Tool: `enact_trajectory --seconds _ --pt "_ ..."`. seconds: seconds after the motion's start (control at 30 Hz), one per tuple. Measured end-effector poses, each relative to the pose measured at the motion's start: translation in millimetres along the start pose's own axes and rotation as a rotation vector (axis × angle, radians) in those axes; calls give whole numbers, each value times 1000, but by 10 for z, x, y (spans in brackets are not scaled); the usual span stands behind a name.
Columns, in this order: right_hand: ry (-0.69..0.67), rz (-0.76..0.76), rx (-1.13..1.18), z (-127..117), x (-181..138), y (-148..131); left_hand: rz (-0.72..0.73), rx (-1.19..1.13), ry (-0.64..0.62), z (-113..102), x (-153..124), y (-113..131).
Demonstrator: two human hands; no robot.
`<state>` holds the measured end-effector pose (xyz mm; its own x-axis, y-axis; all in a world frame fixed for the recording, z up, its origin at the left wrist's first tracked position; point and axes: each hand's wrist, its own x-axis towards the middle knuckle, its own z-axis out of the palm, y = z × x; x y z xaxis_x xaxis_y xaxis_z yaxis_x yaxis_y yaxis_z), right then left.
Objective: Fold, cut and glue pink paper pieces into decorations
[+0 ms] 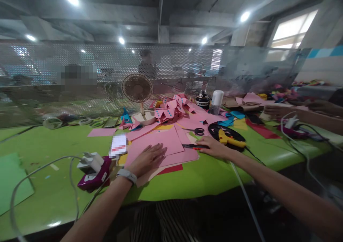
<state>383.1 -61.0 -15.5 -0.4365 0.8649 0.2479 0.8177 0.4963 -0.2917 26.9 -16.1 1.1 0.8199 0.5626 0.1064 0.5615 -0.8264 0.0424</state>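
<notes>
My left hand (pixel 151 158) lies flat, fingers stretched out, on a sheet of pink paper (pixel 160 144) at the front of a paper stack. On that wrist is a pale watch band (pixel 127 175). My right hand (pixel 213 147) has its fingers closed around the end of a slim black-and-red tool (pixel 195 146), whose tip points left over the paper edge; its exact kind is unclear. Just behind it lie black-handled scissors (pixel 198 131). Right of that hand, a yellow glue gun (pixel 232 140) rests on a round black tray (pixel 213 127).
Folded pink paper pieces (pixel 171 108) are heaped behind the stack, near a small fan (pixel 137 88). A purple power strip (pixel 95 174) with white plugs sits left, its cables crossing the green table (pixel 61 188). A white-capped bottle (pixel 217 101) stands behind; another person's hand (pixel 270 110) is far right.
</notes>
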Motion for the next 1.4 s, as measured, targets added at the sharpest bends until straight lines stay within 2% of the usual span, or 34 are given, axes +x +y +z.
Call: enact_trajectory --seconds 0.13,0.4,0.63,1.0,1.2,1.4 --pt "-33 81 1 -60 73 -30 -37 -20 -4 -83 13 82" --pt "-77 61 20 -137 74 -35 69 -80 -77 -103 -13 94" --pt "-63 28 49 -167 10 -65 77 -73 -81 -100 -15 95" --pt "23 -37 93 -56 -88 -42 70 -87 -86 -55 5 62" --pt "22 5 142 -98 -208 -71 64 -111 -89 -77 -5 83" --pt "41 -7 114 -27 -133 -130 49 -121 -89 -100 -11 100"
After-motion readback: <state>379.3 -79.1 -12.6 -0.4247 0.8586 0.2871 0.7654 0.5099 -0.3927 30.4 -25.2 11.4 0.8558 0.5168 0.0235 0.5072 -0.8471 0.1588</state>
